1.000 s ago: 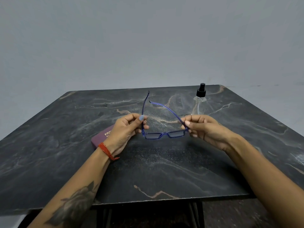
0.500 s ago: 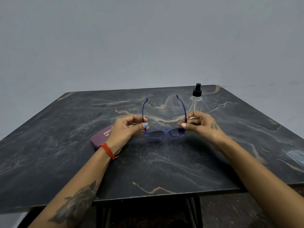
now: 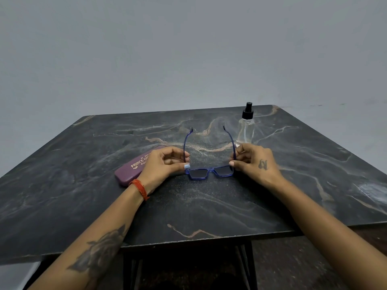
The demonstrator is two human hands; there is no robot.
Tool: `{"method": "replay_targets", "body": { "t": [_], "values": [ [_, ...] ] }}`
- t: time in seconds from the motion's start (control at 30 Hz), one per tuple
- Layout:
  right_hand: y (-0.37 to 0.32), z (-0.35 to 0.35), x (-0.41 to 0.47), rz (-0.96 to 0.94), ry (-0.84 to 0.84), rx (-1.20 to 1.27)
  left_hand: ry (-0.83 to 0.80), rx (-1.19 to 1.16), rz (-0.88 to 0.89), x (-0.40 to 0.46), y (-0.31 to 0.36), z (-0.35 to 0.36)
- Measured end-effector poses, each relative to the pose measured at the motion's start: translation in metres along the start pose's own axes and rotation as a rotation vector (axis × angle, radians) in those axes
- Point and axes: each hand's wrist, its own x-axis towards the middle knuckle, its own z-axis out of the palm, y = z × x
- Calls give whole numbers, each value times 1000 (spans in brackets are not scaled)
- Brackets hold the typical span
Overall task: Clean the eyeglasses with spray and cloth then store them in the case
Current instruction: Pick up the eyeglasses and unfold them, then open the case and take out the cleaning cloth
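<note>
The blue plastic-framed eyeglasses are pinched at their temples by the left hand and right hand over the dark marbled surface. A maroon oblong case (partly hidden behind the left hand) is lettered "PRINCE OP…"; a clear spray bottle with black nozzle stands behind.

A dark marble-patterned square table top with pale and tan veins stands on thin black metal legs. On it, at the left, lies a closed oblong purple eyeglass case with gold lettering. Towards the far right corner stands a clear plastic spray bottle with a black nozzle, upright.
</note>
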Motion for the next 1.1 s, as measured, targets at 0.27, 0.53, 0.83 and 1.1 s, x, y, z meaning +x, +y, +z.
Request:
{"method": "replay_targets", "body": {
  "t": [0.27, 0.53, 0.83, 1.1],
  "values": [
    [1, -3, -11, -4, 16, -20, -4, 111, 45, -4, 2, 4],
    [-16, -5, -55, -165, 265, -86, 98, 149, 103, -26, 8, -6],
    [-72, 48, -60, -488, 107, 126, 273, 477, 415, -53, 18, -42],
    [-127, 102, -14, -641, -19, 45, 206, 827, 222, -46, -9, -89]
  ]
}}
